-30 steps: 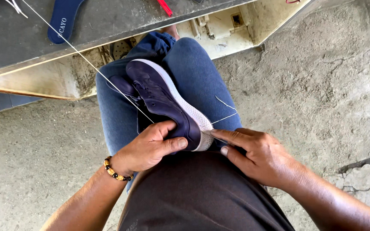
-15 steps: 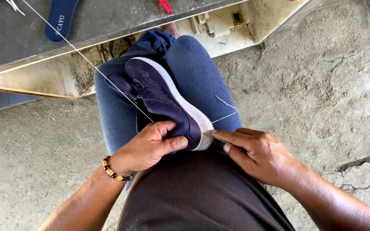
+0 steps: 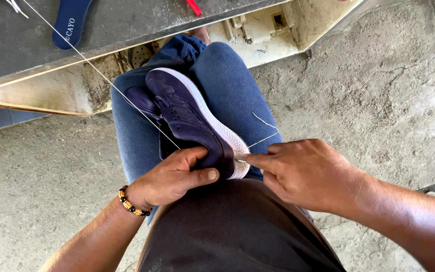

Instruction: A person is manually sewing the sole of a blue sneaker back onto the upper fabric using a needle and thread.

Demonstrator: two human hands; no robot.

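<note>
Compared with a second before, my right hand (image 3: 303, 174) had moved in closer to the heel, its fingertips now pressed right at the edge of the white sole instead of resting a little behind it; the shoe itself had hardly shifted on my lap. My left hand (image 3: 174, 176) had stayed where it was.

That left hand was clamped on the heel of the dark navy low-top shoe with the white textured rubber sole (image 3: 192, 118), thumb lying across the back of the upper, fingers curled under, wrist bent inward and wearing a bracelet of brown and black beads (image 3: 129, 204). My right hand came in from the right with its knuckles up, thumb and forefinger pinched together at the sole's edge on something too small for me to make out, where the thin white thread (image 3: 101, 80) met the shoe. The thread ran taut up and to the left across the upper toward the grey workbench (image 3: 142, 20).

The shoe lay on its side across my blue denim jeans (image 3: 227, 85), toe pointing away. A flat blue insole (image 3: 71, 22) lay on the bench. Below was rough, pitted concrete floor (image 3: 378, 90).
</note>
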